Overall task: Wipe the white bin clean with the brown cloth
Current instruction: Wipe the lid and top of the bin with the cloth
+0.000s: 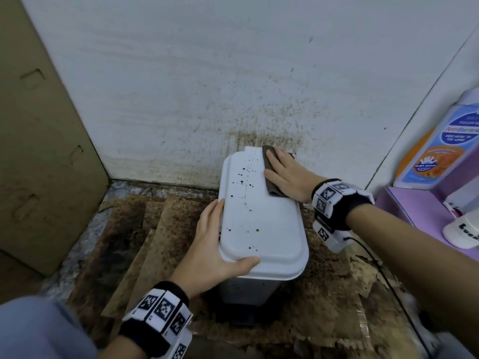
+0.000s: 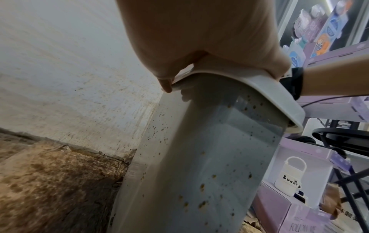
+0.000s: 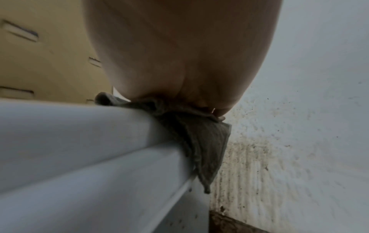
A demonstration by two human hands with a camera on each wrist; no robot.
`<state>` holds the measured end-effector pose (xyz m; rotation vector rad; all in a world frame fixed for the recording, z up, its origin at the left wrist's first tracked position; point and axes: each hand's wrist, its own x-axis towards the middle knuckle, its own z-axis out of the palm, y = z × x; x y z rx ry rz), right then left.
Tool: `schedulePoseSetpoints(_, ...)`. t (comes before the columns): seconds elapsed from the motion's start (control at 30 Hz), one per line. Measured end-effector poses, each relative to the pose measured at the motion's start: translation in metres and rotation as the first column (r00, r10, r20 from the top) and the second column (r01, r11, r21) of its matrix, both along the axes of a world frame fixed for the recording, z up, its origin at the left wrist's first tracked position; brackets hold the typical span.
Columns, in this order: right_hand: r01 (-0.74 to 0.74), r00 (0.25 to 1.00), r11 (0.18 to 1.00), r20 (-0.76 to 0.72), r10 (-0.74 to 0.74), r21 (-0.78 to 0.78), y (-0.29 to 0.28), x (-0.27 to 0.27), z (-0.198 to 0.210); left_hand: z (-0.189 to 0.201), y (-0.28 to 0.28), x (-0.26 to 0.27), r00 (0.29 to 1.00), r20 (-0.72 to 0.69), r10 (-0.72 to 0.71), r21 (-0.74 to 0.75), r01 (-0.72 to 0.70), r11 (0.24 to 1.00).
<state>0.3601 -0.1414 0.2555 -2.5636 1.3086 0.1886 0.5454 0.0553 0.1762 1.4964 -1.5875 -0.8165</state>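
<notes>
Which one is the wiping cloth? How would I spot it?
Find the stained white wall, then the speckled white plastic bin standing against it. On the lid's far right corner, the brown cloth lies under the flat right hand; it is the only dark, soft thing there.

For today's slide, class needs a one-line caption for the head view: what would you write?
Right hand presses brown cloth on the spotted white bin lid while left hand grips its edge.

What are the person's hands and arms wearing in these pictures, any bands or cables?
Both hands, left hand and right hand, are bare, forearms uncovered. Each wrist carries a black strap with white blocks printed with black square markers. A thin black cable trails from the right wrist unit.
</notes>
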Motion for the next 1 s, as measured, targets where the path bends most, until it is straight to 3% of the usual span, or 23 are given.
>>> schedulePoseSetpoints(0.27,0.009,0.999,1.000,-0.036,-0.009,0.003,0.008,-0.006,0.002,-0.001,-0.001,0.000,1.000,0.017,-0.018,0.011,0.018,1.000)
schedulePoseSetpoints(0.43,0.040,0.987,0.999,0.157,-0.045,0.037,0.045,-0.021,-0.014,-0.001,-0.002,0.000,0.999,0.036,-0.013,0.010,0.013,1.000)
schedulePoseSetpoints(0.6,0.026,0.962,0.998,0.274,-0.009,-0.058,0.117,-0.034,-0.024,0.000,0.001,0.001,1.000,0.019,-0.008,0.000,0.008,1.000)
schedulePoseSetpoints(0.73,0.041,0.970,0.988,0.242,-0.003,-0.151,0.150,-0.036,-0.030,0.001,0.004,0.001,1.000,0.024,-0.003,0.005,0.003,1.000)
schedulePoseSetpoints(1.0,0.063,0.981,0.969,0.193,-0.016,-0.239,0.154,-0.026,-0.038,0.005,0.007,0.006,1.000,-0.031,0.002,0.057,0.000,0.998)
